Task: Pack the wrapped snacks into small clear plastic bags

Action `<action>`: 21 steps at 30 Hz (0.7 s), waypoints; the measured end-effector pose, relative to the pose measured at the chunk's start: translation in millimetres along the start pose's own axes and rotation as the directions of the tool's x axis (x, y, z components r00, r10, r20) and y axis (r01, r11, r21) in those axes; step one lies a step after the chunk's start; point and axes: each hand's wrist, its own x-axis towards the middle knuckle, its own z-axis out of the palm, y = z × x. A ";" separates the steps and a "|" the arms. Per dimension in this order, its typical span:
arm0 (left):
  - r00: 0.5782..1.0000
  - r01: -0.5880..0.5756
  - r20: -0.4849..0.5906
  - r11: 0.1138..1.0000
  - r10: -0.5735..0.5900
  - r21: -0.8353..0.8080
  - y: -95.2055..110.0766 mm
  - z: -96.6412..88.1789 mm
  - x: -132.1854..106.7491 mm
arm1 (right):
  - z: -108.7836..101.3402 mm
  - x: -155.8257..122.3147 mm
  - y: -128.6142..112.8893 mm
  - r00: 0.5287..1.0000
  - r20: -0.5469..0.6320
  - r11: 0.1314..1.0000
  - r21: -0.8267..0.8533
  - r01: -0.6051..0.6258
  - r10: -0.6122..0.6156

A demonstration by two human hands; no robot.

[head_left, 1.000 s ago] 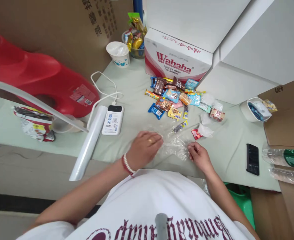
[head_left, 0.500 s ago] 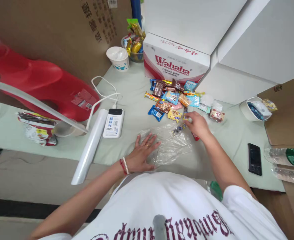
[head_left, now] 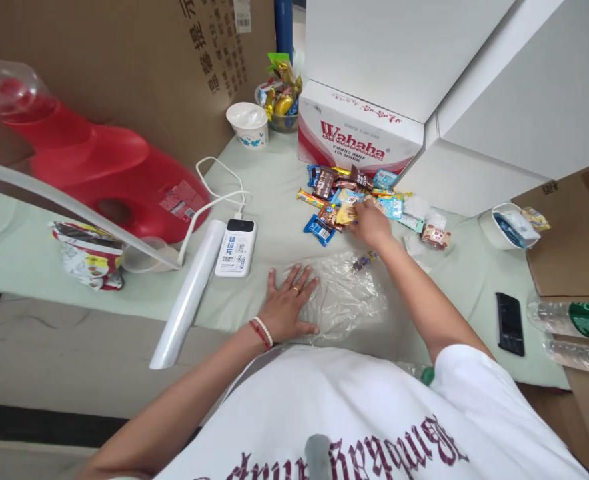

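While spread left hand (head_left: 288, 308) touches crinkled clear plastic film (head_left: 343, 301), right hand (head_left: 372, 224) meets small yellow packet (head_left: 345, 214), pinch unclear; likely picking, next needs grip.

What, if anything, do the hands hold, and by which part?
The right hand seems to hold a yellow packet by its right end; the grip is partly hidden. The left hand lies spread on clear plastic, gripping nothing.
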 end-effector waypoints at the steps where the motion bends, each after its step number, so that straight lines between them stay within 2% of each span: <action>1: 1.000 -0.002 0.018 1.000 0.002 0.005 -0.3 -1.7 0.4 | 0.2 8.8 -11.5 0.997 0.028 0.998 -0.009 0.067 -0.066; 4: 0.999 -0.004 0.042 1.000 0.003 0.019 -0.6 -4.3 1.4 | 4.4 27.6 -34.2 0.979 0.110 0.985 -0.012 0.174 -0.172; 7: 0.999 0.004 0.037 1.000 -0.005 0.017 -0.4 -4.1 1.8 | 6.9 24.1 -23.7 0.979 0.106 0.984 -0.007 0.175 -0.174; 11: 0.998 0.010 0.054 1.000 -0.009 -0.012 -0.5 -6.2 2.6 | -1.3 -18.9 20.5 0.994 -0.016 0.993 0.052 0.105 -0.105; 12: 0.998 0.008 0.060 1.000 -0.007 -0.019 -0.8 -7.2 3.4 | -4.5 -34.7 28.1 0.992 -0.048 0.989 0.091 0.120 -0.116; 14: 0.998 0.002 0.070 1.000 0.000 -0.027 -1.5 -8.8 6.0 | -9.1 -68.5 31.1 0.971 -0.058 0.953 0.186 0.239 -0.232; 16: 0.997 -0.002 0.077 1.000 0.004 -0.028 -2.2 -9.9 9.2 | -7.4 -99.8 17.2 0.916 -0.008 0.882 0.268 0.387 -0.400; 18: 0.997 0.001 0.077 1.000 0.001 -0.026 -2.9 -10.9 11.0 | 1.7 -122.1 -6.0 0.856 0.085 0.835 0.285 0.470 -0.510; 21: 0.998 0.027 0.053 0.999 -0.026 -0.022 -5.6 -14.2 4.0 | 19.3 -135.7 -31.5 0.818 0.231 0.846 0.236 0.478 -0.527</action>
